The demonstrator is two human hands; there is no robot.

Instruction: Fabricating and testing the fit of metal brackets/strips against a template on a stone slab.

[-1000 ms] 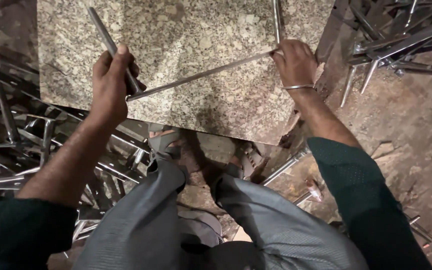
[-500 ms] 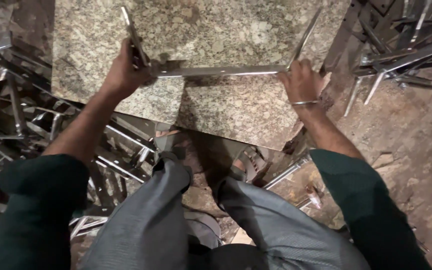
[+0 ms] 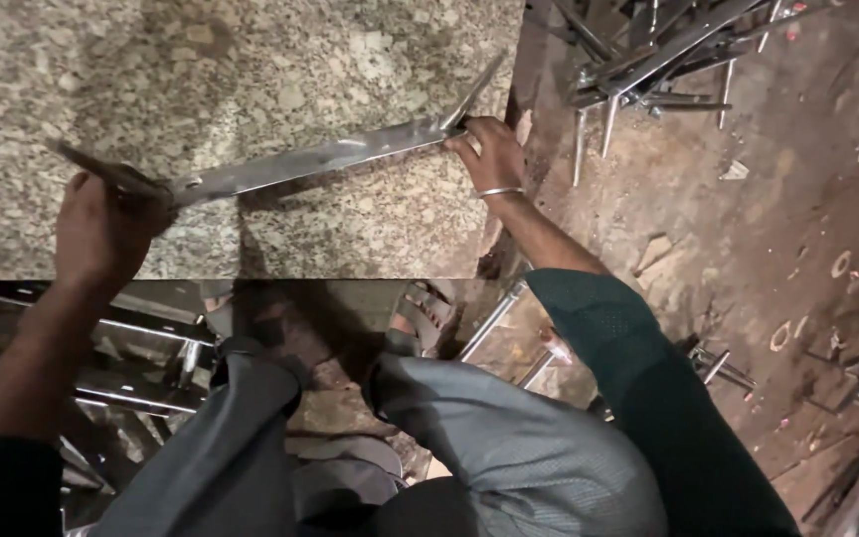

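A bent metal frame point(image 3: 310, 159) lies across the speckled stone slab point(image 3: 251, 60), its long bar tilted up toward the right. The left hand point(image 3: 101, 234) is clenched around the frame's left corner; the right hand point(image 3: 489, 154) grips the right corner at the slab's edge. More metal frames point(image 3: 648, 50) lie piled on the dirt floor point(image 3: 777, 219) nearby.

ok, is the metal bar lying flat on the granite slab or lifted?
Cannot tell for sure. The metal bar crosses the granite slab at a slant, gripped at both ends by the left hand and right hand.
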